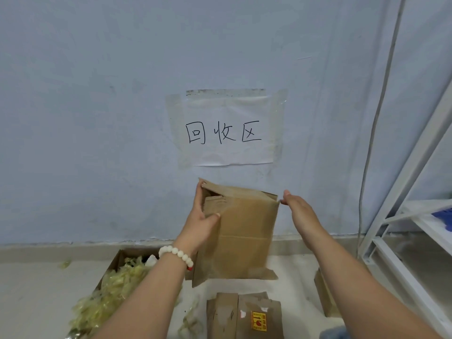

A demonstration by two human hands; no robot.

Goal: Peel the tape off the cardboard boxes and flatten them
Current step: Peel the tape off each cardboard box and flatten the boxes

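The person is holding the cardboard box [247,228] upright in the air in front of the wall, above the floor. The left hand [203,216] is gripping its upper left edge, thumb on the front panel and fingers wrapped behind. The right hand [297,209] is pinching the upper right corner. Gripping opposite edges probably lets the hands squash the box flat. Below, flattened cardboard [244,316] is lying on the floor, and an open carton [117,259] beside it is holding crumpled tape [115,289].
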